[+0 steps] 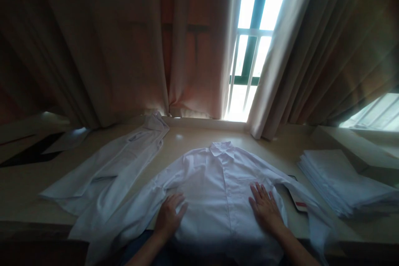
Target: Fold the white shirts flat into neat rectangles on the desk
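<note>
shirts 2: front shirt [215, 174], side shirt [118, 166] | folded stack [339, 178] 1 | left hand [168, 216], right hand [264, 208]: flat, wide on front shirt

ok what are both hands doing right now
left hand: open, flat on the white shirt
right hand: open, flat on the same shirt

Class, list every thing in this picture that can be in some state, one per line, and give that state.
white shirt: laid flat, front up and closed, sleeves spread.
left hand: open, palm down on the shirt.
right hand: open, palm down on the shirt.
second white garment: unfolded, spread out left of the shirt.
stack of white cloth: folded, piled at the right.
curtains: parted in the middle.
</note>
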Available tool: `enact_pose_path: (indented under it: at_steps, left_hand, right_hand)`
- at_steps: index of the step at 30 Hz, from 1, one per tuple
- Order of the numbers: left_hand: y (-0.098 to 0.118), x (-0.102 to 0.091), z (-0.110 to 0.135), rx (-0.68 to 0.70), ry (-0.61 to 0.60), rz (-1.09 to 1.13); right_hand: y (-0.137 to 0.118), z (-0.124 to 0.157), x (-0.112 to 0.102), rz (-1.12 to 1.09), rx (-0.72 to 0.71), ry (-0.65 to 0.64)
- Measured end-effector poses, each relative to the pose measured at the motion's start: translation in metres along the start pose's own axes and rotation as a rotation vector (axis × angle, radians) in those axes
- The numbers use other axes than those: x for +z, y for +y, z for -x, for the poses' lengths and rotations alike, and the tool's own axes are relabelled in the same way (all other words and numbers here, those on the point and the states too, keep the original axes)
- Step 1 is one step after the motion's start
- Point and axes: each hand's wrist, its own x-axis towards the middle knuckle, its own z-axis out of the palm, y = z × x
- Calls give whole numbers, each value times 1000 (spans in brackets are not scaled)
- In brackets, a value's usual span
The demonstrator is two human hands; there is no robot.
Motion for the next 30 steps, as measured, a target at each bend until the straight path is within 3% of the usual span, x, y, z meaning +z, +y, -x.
enact_pose_path:
  at_steps: [6,10,15,19,23,26,30]
  left_hand:
    - [17,-14,-20,-130,42,-72]
    - [47,-16,-32,21,54,-154]
    - [68,15,-31,166,-71,-124]
    - [53,35,-24,141,-165,-134]
    - [45,33,-24,169,-154,-151]
    - [62,32,-22,199,-97,-158]
    - [107,43,-16,326,-94,-69]
  right_hand:
    - [-23,5,-7,36,11,50]
    - [-57,4,-14,-5,-91,123]
    - [-97,2,-13,-71,-179,6]
    - [-88,6,-10,-69,-180,-61]
    - [-57,14,-13,-62,-126,-70]
    - [-53,8,-21,-78,-143,-72]
    - [-81,-37,-41,-144,-227,-35]
